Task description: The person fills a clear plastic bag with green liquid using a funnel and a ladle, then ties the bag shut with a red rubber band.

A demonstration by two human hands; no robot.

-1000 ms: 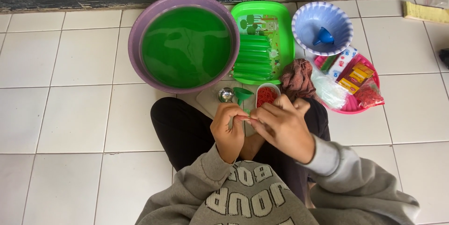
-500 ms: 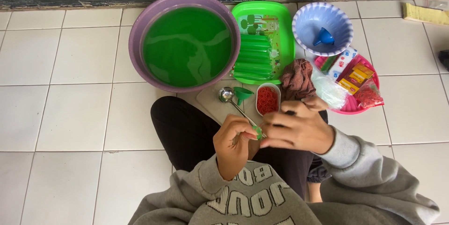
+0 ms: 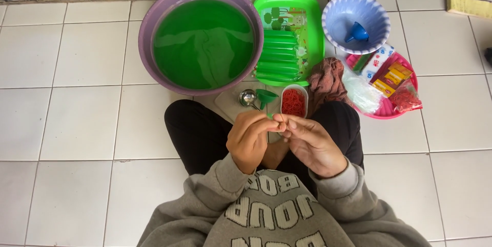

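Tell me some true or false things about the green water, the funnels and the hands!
1. The big purple basin holds green liquid. True.
2. The blue funnel lies in the green tray. False: it sits in the pale blue bowl.
3. The left hand and right hand meet fingertip to fingertip above the lap. True.
4. The small white tub holds yellow beads. False: it holds red rubber bands.
5. The green funnel lies beside a metal ladle. True.
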